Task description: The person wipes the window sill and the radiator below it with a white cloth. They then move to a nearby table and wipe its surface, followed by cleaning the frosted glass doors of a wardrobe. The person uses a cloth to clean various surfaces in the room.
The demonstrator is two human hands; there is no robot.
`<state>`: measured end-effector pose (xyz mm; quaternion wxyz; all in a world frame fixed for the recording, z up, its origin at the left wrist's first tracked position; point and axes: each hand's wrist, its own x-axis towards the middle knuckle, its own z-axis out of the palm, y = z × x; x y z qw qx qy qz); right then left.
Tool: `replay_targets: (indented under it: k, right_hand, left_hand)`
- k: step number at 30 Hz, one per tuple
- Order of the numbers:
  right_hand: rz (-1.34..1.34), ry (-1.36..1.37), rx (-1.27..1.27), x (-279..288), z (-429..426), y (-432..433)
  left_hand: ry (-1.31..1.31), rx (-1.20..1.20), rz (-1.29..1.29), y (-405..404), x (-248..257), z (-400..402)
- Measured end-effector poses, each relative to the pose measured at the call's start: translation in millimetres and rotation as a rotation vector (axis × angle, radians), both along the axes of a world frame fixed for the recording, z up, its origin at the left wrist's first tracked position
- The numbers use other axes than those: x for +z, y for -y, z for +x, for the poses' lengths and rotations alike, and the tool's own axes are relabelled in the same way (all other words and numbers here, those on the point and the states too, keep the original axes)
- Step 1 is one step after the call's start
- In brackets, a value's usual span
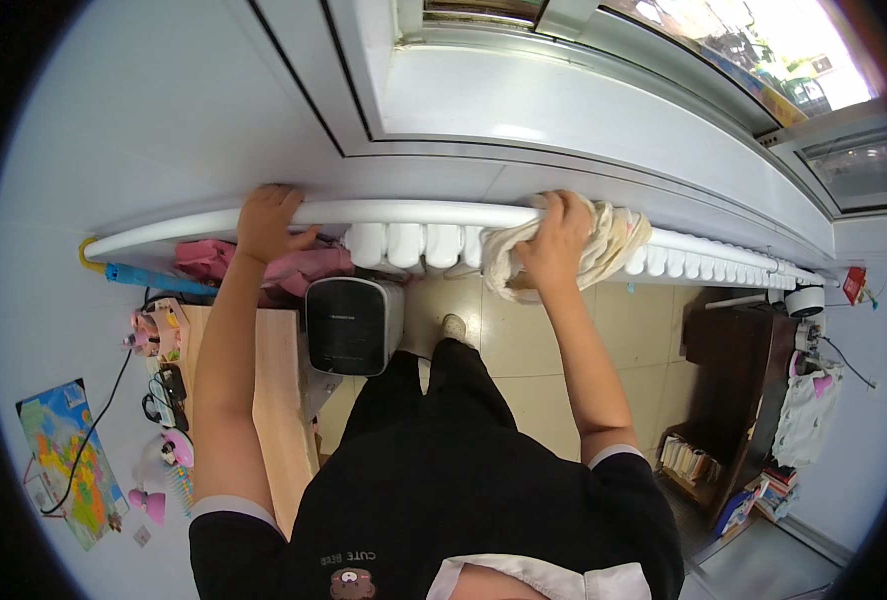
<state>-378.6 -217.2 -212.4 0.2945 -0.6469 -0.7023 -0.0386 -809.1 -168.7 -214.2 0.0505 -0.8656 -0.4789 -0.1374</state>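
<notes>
A white pipe (pixel 413 213) runs along the wall under the window, above a row of white radiator sections (pixel 443 246). My left hand (pixel 267 225) rests over the pipe at the left, its fingers on the far side and thumb apart, with no cloth in it. My right hand (pixel 559 240) grips a bunched cream cloth (pixel 614 238) that is draped over the pipe. Part of the cloth hangs below the pipe on the near side. Below my left hand, pink fabric (pixel 304 268) and a blue folded umbrella (pixel 158 279) hang by the radiator.
A black-topped bin-like appliance (pixel 346 326) stands by a light wooden desk (pixel 282 375) at the left. A pink desk lamp (pixel 148 504) and a map (pixel 75 465) are further left. A dark wooden cabinet (pixel 740 337) with books stands right. The windowsill (pixel 518 97) lies beyond the pipe.
</notes>
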Motion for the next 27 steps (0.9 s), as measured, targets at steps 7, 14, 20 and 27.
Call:
replay_targets:
  k: [7,14,20,27]
  right_hand:
    - [-0.01,0.124,-0.167,-23.9,-17.9,-9.0]
    - [-0.159,0.215,0.22,-10.4,-144.4,-22.5]
    - [-0.106,0.13,0.401,-18.1,-293.4,-45.1]
    - [0.022,-0.008,0.364,-19.7,-327.1,-40.9]
  left_hand:
    - [0.13,-0.208,-0.007,4.8,37.2,-40.0]
    - [-0.021,-0.128,-0.148,-7.6,14.4,-105.2]
    - [0.018,-0.129,0.056,-10.3,1.5,-104.4]
    - [0.071,-0.129,0.102,-9.6,-2.5,-106.7]
